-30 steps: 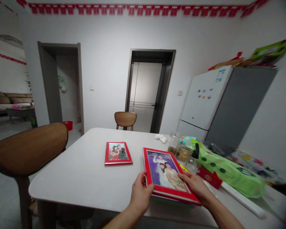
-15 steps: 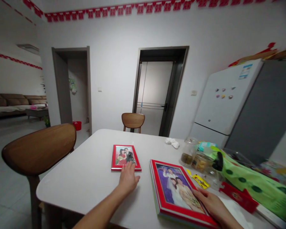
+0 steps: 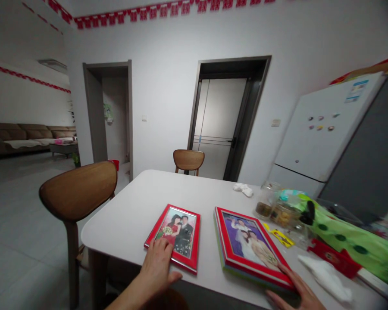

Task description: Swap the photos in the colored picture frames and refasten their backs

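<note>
Since the earlier frame, we had brought the small framed photo (image 3: 178,237) closer to the near edge of the table (image 3: 132,224) and turned it, so that it lay at a slant. Our left hand (image 3: 158,262) had come back with it, and our right hand (image 3: 299,290) had slid down to the near right corner of the large framed photo (image 3: 252,245).

We kept the left hand open, its fingers over the near left border of the small framed photo and its thumb spread out beside it. Our right hand was open too, fingers at the right edge of the large framed photo and thumb near its near edge; we could not tell how firmly it pressed. The large framed photo lay face up on top of a stack, to the right of the small one and apart from it. Both pictures had red borders.

Further right on the table we had a yellow packet (image 3: 283,238), glass jars (image 3: 267,200), a red box-like item (image 3: 336,258), a white tissue (image 3: 326,277) and a green bag (image 3: 355,237). Crumpled white paper (image 3: 243,189) lay near the far edge. One wooden chair (image 3: 79,189) stood at our left, and another chair (image 3: 189,159) stood beyond the far edge.
</note>
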